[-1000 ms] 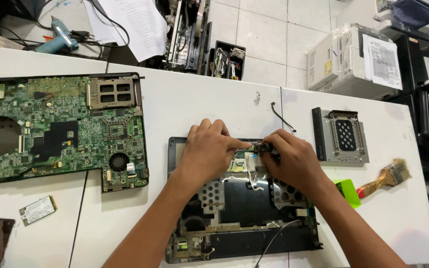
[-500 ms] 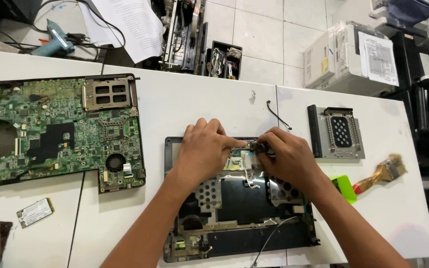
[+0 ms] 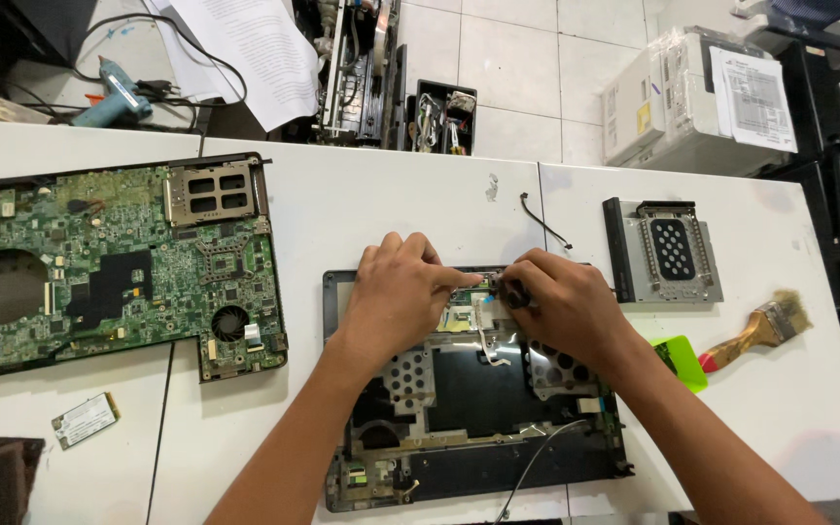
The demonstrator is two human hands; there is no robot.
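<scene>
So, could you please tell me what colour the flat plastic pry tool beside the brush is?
Bright green; the pry tool shows in the head view.

Electronics repair workshop, bare motherboard [image 3: 109, 267], brush [image 3: 760, 331]

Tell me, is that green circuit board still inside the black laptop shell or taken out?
Taken out. The green circuit board lies bare on the white table, left of the black laptop shell that the left hand and right hand touch.

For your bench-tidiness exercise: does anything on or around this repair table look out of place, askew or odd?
Mostly orderly. One oddity: a loose black wire lies alone on the white table above the opened laptop base. The green motherboard also sits slightly askew to the table edge. Both hands, left hand and right hand, work inside the base.
</scene>
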